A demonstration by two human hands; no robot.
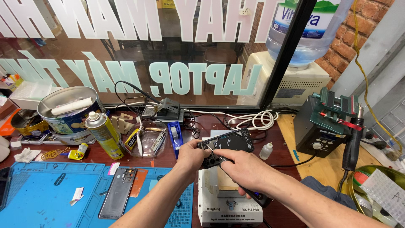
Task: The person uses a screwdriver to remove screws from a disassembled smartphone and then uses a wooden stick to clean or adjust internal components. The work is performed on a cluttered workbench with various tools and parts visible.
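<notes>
My left hand grips the near end of an opened black phone body, held up over the desk with its inner side facing me. Against the same end, my right hand pinches a thin dark tool whose black handle runs back under my wrist. Both hands hover above a white heating station with a tan pad on top.
A dark phone back cover lies on the blue work mat. Behind are a yellow spray can, round tins, a clear dish of tools, a small dropper bottle and a black hot-air station.
</notes>
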